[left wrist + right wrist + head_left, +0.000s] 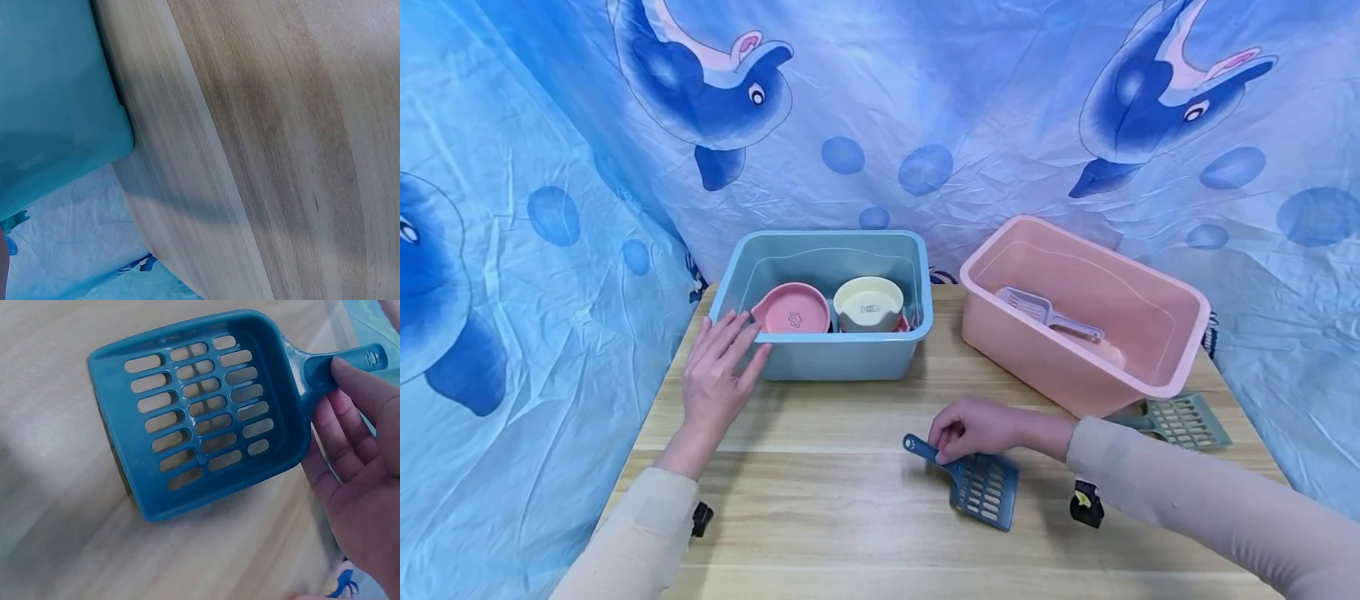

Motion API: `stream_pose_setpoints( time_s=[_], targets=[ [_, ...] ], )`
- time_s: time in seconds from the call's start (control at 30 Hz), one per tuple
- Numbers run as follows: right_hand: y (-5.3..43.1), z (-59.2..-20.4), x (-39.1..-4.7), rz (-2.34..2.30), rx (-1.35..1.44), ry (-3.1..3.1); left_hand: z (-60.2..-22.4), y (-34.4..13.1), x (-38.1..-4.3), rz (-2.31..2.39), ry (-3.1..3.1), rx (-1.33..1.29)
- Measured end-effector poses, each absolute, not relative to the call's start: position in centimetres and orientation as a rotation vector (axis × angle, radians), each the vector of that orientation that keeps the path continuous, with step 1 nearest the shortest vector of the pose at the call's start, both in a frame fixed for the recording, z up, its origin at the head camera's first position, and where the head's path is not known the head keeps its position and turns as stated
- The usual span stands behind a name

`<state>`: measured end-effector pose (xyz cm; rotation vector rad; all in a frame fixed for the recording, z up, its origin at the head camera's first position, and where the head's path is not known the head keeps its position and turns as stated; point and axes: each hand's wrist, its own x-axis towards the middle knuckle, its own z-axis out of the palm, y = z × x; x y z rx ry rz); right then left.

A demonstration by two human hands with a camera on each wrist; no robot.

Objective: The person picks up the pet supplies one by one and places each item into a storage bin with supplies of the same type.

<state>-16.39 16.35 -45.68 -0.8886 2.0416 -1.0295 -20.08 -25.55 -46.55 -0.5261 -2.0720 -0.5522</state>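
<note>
My right hand (973, 427) pinches the handle of a blue slotted litter scoop (987, 492) above the front of the table. In the right wrist view the thumb lies on the handle of this scoop (206, 412), fingers beneath, and its slotted pan points away from the hand. My left hand (721, 379) rests with fingers extended at the front left rim of a blue litter box (835, 357). Inside that box are a pink bowl (792, 310) with a paw print and a cream bowl (869, 305) with a fish print. The left wrist view shows the box's side (56, 94).
A pink litter box (1045, 358) stands angled at the right, with a lilac scoop (1030, 306) inside. A green slotted scoop (1187, 421) lies partly hidden behind its front corner. The wooden table (820, 517) meets a blue dolphin-print curtain (985, 108) behind.
</note>
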Motion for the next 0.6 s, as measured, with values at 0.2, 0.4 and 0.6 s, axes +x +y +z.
stream_pose_setpoints(
  time_s=[0.2,0.4,0.6],
  targets=[
    [16.8,-43.4,-17.2,-1.077,-0.971,2.135,-46.6,-25.6,-20.1,-0.554,-2.06,-0.534],
    [17.4,-40.0,-17.8,-1.033,-0.968,2.364,-46.6,-25.6,-20.1,-0.556,-2.052,-0.538],
    [18.6,-36.7,-18.2,-1.08,-1.023,2.522,-46.7,-25.5,-20.1,-0.56,-2.059,-0.533]
  ],
)
